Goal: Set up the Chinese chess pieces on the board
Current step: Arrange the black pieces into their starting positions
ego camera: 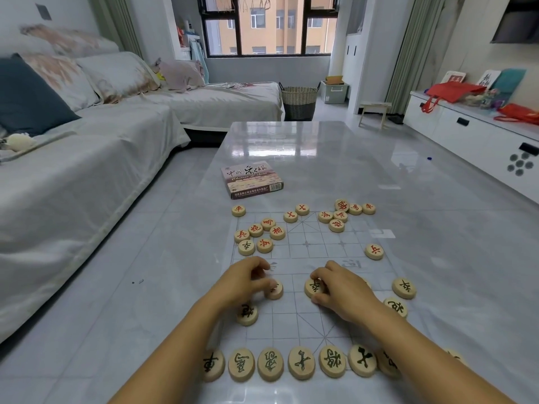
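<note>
On board (pixel 303 319), near middle: left hand (pixel 248 279) fingers curled, thumb on black piece (pixel 275 291); right hand (pixel 342 290) pinches second black piece (pixel 312 287). Black row (pixel 302 363) along near edge.

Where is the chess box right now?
In the head view, the chess box lies on the table, just past the far left corner of the board, beside a lone red-lettered piece.

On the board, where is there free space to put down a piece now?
Free: the board centre, bordered by the left red cluster, the right red cluster, the left hand and right hand. Also the patch between the hands and the black back row. Crowded: both far corners and the near edge.
</note>
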`<move>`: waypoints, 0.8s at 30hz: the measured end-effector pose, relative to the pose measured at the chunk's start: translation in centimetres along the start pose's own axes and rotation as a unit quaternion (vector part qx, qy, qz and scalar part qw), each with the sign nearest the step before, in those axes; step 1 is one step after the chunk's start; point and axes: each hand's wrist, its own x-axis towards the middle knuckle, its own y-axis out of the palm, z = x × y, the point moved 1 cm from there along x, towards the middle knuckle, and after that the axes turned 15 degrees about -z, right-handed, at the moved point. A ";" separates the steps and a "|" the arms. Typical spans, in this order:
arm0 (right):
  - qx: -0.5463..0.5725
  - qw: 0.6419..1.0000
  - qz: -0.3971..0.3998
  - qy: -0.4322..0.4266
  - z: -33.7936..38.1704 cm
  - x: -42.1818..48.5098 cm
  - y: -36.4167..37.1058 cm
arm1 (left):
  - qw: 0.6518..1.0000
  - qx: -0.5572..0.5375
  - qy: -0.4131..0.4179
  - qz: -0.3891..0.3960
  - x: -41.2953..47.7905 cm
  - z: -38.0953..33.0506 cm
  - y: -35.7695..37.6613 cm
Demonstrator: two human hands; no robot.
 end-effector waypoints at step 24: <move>-0.002 1.000 -0.002 -0.001 0.0 0.2 0.2 | 0.967 0.148 -0.025 -0.208 4.9 2.3 -0.1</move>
